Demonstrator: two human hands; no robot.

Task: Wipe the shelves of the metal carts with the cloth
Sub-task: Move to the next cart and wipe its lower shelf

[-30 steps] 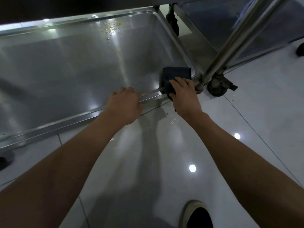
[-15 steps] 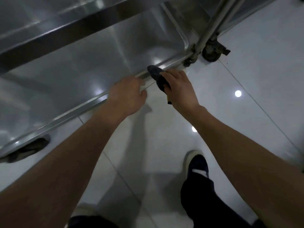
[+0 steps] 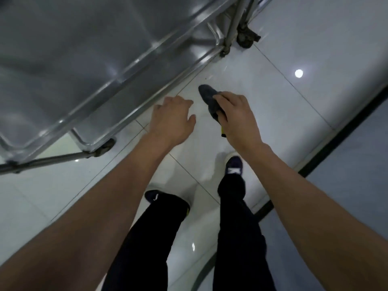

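A stainless steel cart (image 3: 130,68) fills the upper left, its shelves seen from above with raised rims. My right hand (image 3: 237,120) grips a dark blue cloth (image 3: 209,97) in the air over the floor, clear of the cart's front rim. My left hand (image 3: 171,119) hovers beside it, palm down, fingers loosely spread, holding nothing and touching nothing. Both hands are a short way in front of the cart's edge.
A caster wheel (image 3: 246,39) and an upright post (image 3: 233,24) mark the cart's right corner; another caster (image 3: 106,147) sits at the left. My legs and dark shoes (image 3: 233,169) stand on glossy white tiles (image 3: 283,97). A dark strip (image 3: 336,143) borders a grey area at right.
Both hands have come off the cart's lower shelf rim and pulled back over the floor. The cloth left the shelf with my right hand. The view has risen and tilted down.
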